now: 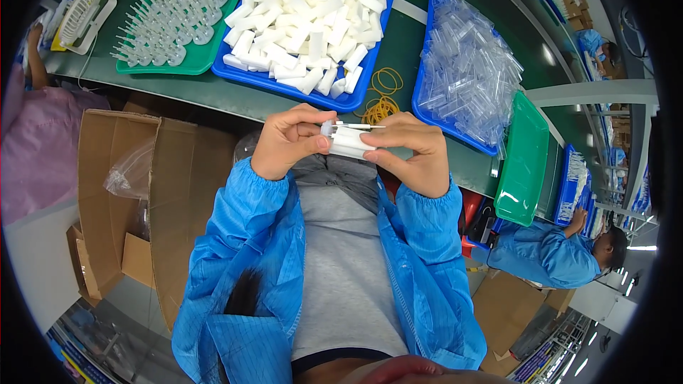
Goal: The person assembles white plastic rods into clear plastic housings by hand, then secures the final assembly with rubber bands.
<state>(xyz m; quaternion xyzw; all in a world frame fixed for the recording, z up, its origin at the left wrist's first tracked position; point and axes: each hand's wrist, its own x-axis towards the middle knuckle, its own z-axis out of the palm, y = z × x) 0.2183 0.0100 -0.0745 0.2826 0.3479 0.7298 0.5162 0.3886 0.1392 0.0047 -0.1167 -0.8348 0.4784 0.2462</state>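
Observation:
In front of my chest, both hands meet at a white foam-like block [348,144]. My left hand [288,141] pinches a small translucent plastic piece with a thin stem [328,128] at the block's left end. The stem points right, along the block's upper side. My right hand [416,153] grips the block from the right, thumb below and fingers above. Just beyond my hands, a blue tray [348,104] is heaped with similar white blocks [306,21]. Several stemmed plastic pieces [181,11] stand upright in a green tray [192,64] at the far left.
Yellow rubber bands [382,109] lie on the green table between the trays. To the right are a blue tray of clear plastic pieces [466,64] and a green tray [523,163]. A cardboard box [192,171] stands left. Co-workers sit right [544,252] and left [46,142].

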